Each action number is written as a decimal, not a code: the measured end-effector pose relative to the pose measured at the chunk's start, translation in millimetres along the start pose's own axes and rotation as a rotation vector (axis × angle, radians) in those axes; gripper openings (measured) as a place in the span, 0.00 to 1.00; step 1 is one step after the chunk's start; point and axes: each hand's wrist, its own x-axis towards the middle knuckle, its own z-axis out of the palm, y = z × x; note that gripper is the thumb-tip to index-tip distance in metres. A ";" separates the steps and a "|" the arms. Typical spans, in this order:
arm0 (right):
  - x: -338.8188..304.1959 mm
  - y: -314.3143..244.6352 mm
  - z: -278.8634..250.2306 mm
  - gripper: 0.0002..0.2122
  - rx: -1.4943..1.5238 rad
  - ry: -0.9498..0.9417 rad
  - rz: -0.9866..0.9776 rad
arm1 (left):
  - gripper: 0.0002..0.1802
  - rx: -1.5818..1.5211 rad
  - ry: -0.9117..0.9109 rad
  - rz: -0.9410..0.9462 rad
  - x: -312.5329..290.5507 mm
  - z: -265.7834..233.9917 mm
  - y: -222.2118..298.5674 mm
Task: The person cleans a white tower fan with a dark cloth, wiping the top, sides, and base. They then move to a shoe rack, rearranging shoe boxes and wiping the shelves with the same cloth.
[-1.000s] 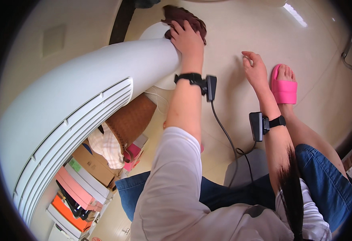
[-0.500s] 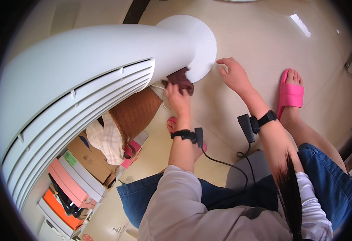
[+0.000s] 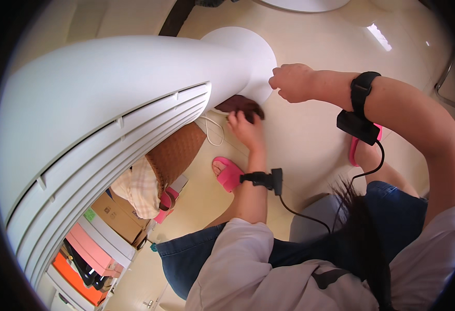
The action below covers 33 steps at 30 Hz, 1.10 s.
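A tall white tower fan (image 3: 134, 67) with long slats fills the left side, its round white base (image 3: 238, 39) resting on the floor. My left hand (image 3: 248, 129) is closed on a dark maroon cloth (image 3: 243, 106), pressed to the near side of the base. Part of the cloth is hidden behind the fan's neck. At the base's right rim my right hand (image 3: 292, 83) has its fingers curled over the edge; the fingertips are partly hidden. Each wrist wears a black strap with a small box and a cable.
A white cord (image 3: 217, 132) lies by the fan's neck. Left of my left forearm stand a brown woven basket (image 3: 178, 150) with checked cloth (image 3: 136, 189), a cardboard box (image 3: 116, 212) and coloured boxes (image 3: 90, 249). My feet wear pink slippers (image 3: 228, 175). A round white edge (image 3: 310, 4) shows at the far side.
My right hand has moved left to the base's rim and its fingers have curled; the elbow has swung outward. My left hand has shifted the cloth slightly right along the base.
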 end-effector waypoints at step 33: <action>138.1 38.2 -26.3 0.22 -0.098 0.651 0.068 | 0.23 -0.522 -0.303 0.161 40.0 15.1 80.2</action>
